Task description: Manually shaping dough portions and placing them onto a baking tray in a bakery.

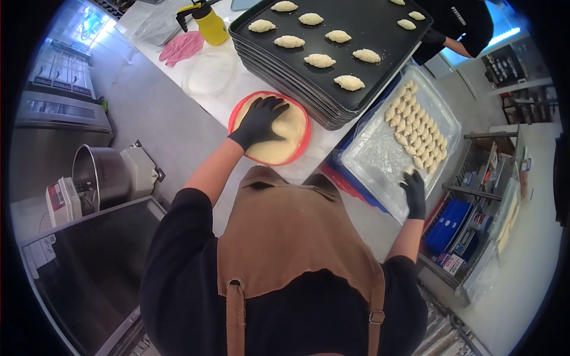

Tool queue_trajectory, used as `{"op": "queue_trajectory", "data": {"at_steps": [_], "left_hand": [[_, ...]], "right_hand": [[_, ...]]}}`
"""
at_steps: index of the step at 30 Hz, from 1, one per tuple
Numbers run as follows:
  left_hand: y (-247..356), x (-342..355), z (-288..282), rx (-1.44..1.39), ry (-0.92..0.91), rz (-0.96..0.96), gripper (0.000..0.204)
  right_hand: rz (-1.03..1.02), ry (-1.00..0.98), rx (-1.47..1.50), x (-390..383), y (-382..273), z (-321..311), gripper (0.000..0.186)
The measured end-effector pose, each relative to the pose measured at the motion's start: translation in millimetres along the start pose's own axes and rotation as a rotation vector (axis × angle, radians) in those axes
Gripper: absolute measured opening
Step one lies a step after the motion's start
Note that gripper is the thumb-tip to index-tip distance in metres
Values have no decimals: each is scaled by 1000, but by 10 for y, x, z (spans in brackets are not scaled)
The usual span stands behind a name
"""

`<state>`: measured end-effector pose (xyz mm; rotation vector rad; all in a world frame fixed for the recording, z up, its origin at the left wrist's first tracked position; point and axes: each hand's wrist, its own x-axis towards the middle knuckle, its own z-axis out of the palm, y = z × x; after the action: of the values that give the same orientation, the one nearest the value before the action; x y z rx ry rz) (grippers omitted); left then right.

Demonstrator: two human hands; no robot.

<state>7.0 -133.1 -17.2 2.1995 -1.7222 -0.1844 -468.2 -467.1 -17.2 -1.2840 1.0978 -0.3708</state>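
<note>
My left hand (261,123), in a black glove, lies with its fingers spread on pale, crumb-like coating in a round red bowl (304,139). My right hand (414,194), also gloved in black, reaches over the near right side of a translucent tray (377,169). Its fingertips close around a small dough piece (408,171) at the near end of the rows. Several shaped dough pieces (415,127) lie close together on that tray. Beyond the bowl stands a stack of black baking trays (291,77), its top one bearing spaced-out, coated dough pieces (319,60).
A yellow spray bottle (212,26) and a pink cloth (181,47) sit at the table's far left, near a clear round lid (208,74). Another person (454,29) stands at the far right. A mixer bowl (102,178) is on the left, shelving (469,202) on the right.
</note>
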Motion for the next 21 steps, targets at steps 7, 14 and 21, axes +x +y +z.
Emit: {"op": "queue_trajectory", "data": {"at_steps": [7, 14, 21], "left_hand": [[142, 136, -132, -174, 42, 161, 75], [34, 17, -17, -183, -115, 175, 50], [-414, -338, -379, -533, 311, 188, 35]], "right_hand": [[-85, -573, -20, -634, -677, 2185, 29], [-225, -497, -214, -317, -1047, 3312, 30], [-829, -294, -765, -1, -636, 3934, 34]]}}
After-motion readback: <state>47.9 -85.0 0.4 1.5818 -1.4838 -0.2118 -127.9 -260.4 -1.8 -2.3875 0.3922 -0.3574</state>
